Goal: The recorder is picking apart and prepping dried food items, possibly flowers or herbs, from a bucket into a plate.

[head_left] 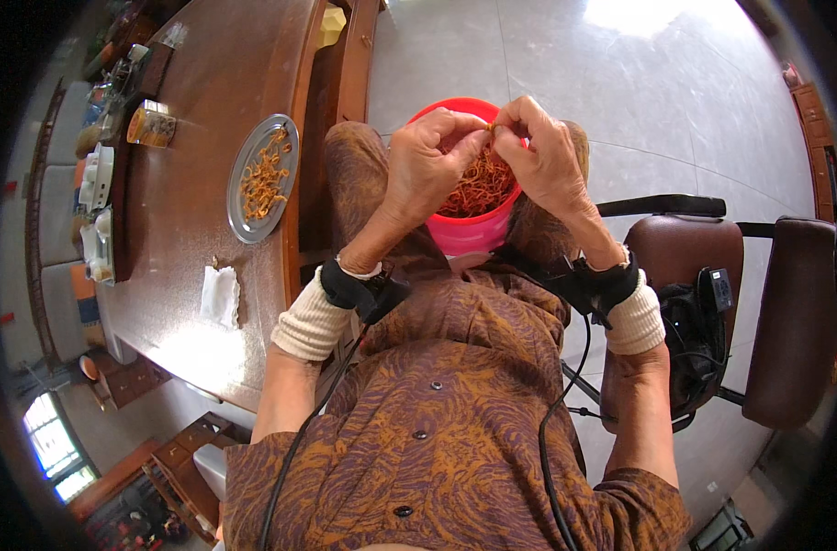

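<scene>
My left hand (428, 162) and my right hand (542, 155) meet fingertip to fingertip over a pink bucket (470, 234) with a red rim. Between them they pinch a small yellow-orange strand (490, 127), mostly hidden by the fingers. Inside the bucket, below my hands, lies a heap of thin reddish-orange dried strands (480, 186). The bucket stands between my knees. To my left, an oval metal plate (236, 213) on the table carries a loose pile of yellow-orange curled pieces (263, 182).
The wooden table (205, 96) runs along my left, with a white packet (220, 296) and a lidded jar (151, 125) on it. On my right is a brown padded chair (687, 255) holding a black bag (690, 330). Black cables (552, 441) hang from both wrists.
</scene>
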### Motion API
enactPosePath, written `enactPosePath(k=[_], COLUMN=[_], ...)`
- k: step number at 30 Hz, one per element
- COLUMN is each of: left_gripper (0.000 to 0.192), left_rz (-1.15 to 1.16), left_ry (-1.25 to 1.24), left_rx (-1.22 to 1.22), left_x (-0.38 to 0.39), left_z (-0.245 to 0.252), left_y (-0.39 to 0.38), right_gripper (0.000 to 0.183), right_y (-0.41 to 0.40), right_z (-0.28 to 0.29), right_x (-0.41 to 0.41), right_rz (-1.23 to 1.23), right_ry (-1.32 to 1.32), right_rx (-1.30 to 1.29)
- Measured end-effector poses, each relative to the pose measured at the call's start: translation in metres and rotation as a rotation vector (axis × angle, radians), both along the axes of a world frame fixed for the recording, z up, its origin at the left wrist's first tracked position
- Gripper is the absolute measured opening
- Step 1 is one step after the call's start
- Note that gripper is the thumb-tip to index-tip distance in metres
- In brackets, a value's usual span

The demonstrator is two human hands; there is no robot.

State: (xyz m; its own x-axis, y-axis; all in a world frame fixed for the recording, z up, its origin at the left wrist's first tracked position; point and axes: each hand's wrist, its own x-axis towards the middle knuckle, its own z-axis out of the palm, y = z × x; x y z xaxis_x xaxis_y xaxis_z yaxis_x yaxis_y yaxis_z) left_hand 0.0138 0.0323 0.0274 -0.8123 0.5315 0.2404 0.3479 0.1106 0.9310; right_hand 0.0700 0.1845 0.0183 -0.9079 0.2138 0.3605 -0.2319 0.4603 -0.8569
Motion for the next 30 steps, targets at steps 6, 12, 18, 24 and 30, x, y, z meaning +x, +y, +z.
enactPosePath(k=[6,12,18,24,30], left_gripper=[0.013,0.016,0.010,0.011,0.008], left_rz=[-0.094,-0.158,-0.168,-0.214,-0.215], left_ry=[-0.286,-0.516,-0.505,-0.554,-0.521], left_rx=[0.058,0.144,0.211,0.228,0.230], left_x=[-0.006,-0.007,-0.009,-0.011,-0.010], left_z=[0.006,0.009,0.007,0.003,0.005], left_y=[-0.004,-0.006,-0.001,-0.003,-0.003], right_gripper=[0.010,0.012,0.013,0.014,0.014], right_y=[0.005,0.008,0.014,0.017,0.019], right_z=[0.011,0.014,0.017,0.014,0.016], right_x=[0.001,0.001,0.002,0.000,-0.002], right_rz=[0.082,0.093,0.123,0.167,0.172], right_ry=[-0.186,-0.141,-0.201,-0.244,-0.234], right_rx=[-0.130,-0.020,0.073,0.071,0.114])
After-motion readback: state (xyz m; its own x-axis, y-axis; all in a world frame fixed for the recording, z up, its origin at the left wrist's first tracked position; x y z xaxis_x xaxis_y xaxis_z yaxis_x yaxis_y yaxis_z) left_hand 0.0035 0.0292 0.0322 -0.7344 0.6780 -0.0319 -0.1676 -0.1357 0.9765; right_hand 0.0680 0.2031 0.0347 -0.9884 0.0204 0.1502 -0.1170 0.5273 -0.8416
